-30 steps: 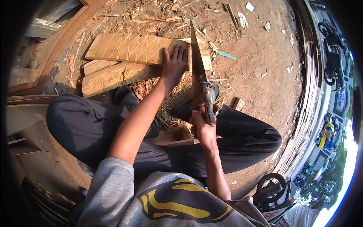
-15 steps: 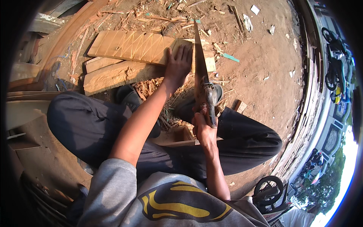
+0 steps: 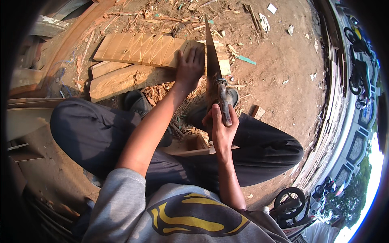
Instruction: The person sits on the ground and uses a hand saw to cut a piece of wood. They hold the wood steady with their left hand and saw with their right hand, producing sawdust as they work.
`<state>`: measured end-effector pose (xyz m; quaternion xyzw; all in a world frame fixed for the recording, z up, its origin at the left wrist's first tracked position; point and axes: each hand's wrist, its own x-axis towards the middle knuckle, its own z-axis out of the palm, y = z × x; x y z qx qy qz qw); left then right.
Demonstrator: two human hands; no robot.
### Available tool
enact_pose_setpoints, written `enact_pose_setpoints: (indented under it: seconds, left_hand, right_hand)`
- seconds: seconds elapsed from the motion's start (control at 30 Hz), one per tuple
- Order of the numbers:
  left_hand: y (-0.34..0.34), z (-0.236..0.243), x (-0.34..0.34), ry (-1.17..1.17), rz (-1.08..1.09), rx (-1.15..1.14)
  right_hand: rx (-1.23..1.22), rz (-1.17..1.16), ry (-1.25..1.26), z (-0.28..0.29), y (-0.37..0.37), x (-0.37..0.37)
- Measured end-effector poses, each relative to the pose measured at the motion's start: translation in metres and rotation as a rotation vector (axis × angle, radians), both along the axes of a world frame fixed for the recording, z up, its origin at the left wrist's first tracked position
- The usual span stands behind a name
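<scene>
- A pale wooden board [image 3: 133, 49], the landmark, lies over a rough plank [image 3: 129, 80].
- On the board's right end, the left hand [image 3: 190, 67] lies palm down, fingers extended, gripping nothing.
- Below that end, the right hand [image 3: 221, 123] grasps a saw [image 3: 212, 60]; its blade stands right beside the board, contact unclear.
- Slanting lines across the board's left and middle look done; the shaded right end seems left, its cut impossible to confirm.

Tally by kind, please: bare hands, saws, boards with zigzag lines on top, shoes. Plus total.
Bare hands: 2 (left hand, right hand)
Saw: 1
Zigzag-lined board: 1
Shoes: 2 (left shoe, right shoe)
Total: 6
</scene>
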<state>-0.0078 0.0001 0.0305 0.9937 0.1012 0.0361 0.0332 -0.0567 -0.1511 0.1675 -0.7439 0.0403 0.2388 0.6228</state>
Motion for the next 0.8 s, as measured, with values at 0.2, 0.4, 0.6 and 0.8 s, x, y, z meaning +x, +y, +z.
enact_pose_setpoints:
  seconds: [0.2, 0.4, 0.6, 0.8]
  left_hand:
    - [0.001, 0.0, -0.002, -0.001, -0.007, 0.013]
    - [0.0, -0.001, -0.001, -0.013, -0.004, 0.006]
    - [0.0, -0.006, 0.0, -0.041, 0.01, -0.019]
    - [-0.001, -0.002, 0.0, -0.032, 0.002, 0.064]
  right_hand:
    - [0.053, -0.06, 0.055, -0.007, -0.001, 0.003]
    - [-0.103, 0.018, -0.044, -0.005, -0.007, -0.018]
    - [-0.171, 0.099, -0.156, -0.004, 0.028, 0.012]
    - [-0.139, 0.037, -0.088, 0.0, 0.01, -0.016]
